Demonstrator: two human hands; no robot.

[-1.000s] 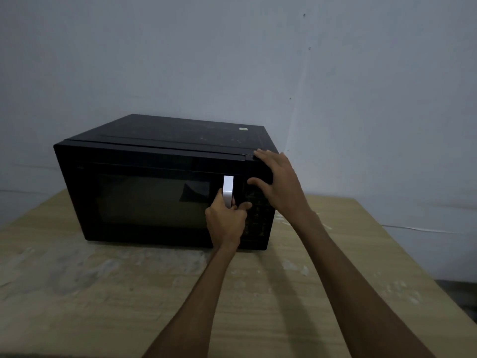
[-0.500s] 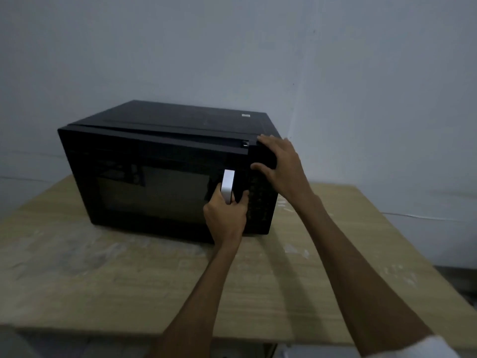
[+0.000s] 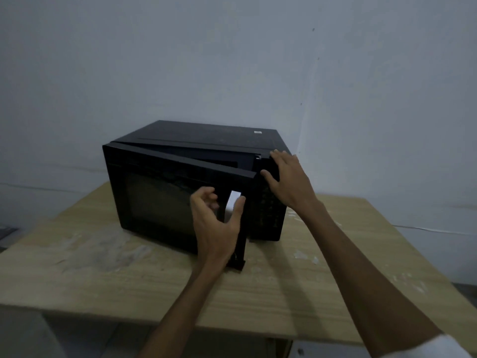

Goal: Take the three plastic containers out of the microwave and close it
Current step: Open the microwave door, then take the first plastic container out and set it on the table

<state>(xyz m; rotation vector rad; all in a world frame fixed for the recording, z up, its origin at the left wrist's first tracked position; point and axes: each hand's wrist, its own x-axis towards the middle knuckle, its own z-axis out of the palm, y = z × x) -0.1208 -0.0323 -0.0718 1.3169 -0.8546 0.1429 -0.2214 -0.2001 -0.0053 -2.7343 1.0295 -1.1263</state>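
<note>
A black microwave (image 3: 206, 135) stands on a wooden table (image 3: 103, 267). Its door (image 3: 160, 197) hangs partly open, swung toward me on its left hinge. My left hand (image 3: 214, 223) hovers at the door's white handle (image 3: 232, 205), fingers spread and loose around it; the thumb lies against the handle. My right hand (image 3: 289, 179) rests flat on the top right corner of the microwave, over the control panel (image 3: 265, 210). The inside is dark, and no plastic containers can be seen.
A pale wall (image 3: 232, 60) rises right behind the microwave. The table's front edge (image 3: 154, 321) lies near me, with floor below it. A thin cable (image 3: 426, 228) runs along the wall at the right.
The door has swung from nearly shut to partly open. My left hand has loosened from a closed grip on the handle to spread fingers. My view has pulled back.
</note>
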